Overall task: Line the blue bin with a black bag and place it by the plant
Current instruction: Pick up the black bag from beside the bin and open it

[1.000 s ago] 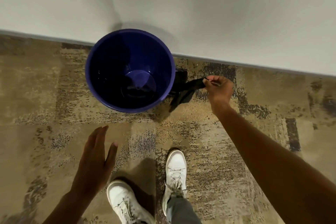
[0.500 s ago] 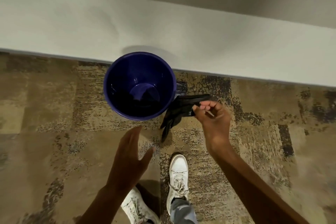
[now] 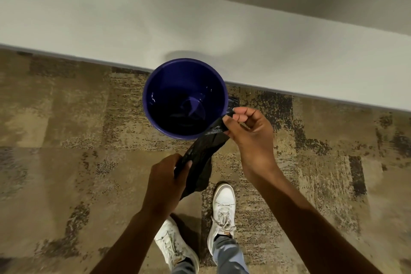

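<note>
Shoes: two white sneakers (image 3: 222,209) stand on the patterned carpet (image 3: 66,162) at 6 o'clock, nearest the camera.
Left hand: the left hand (image 3: 165,181) sits just above the shoes, its grip closed on the lower end of the black bag (image 3: 200,158).
Right hand: the right hand (image 3: 249,131) is at about 3 o'clock of the bag, its grip pinched shut on the bag's upper end, close to the bin's rim.
Bag position: bunched and unopened, it stretches on a slant between the two hands, its upper end crossing the bin's rim at 4 o'clock; a loose tail hangs below the left hand.
Bag handling: thin, light, limp film, likely slick and prone to cling; best taken at the mouth edge, with thumb and fingers rubbing the layers apart.
Bin: the blue bin (image 3: 155,89) stands upright on the carpet beyond the hands, unlined, against the pale wall (image 3: 133,18) at 12 o'clock.
Bin handling: stiff, probably light plastic; the rim offers a sure hold for carrying.
Plant: not in view.
</note>
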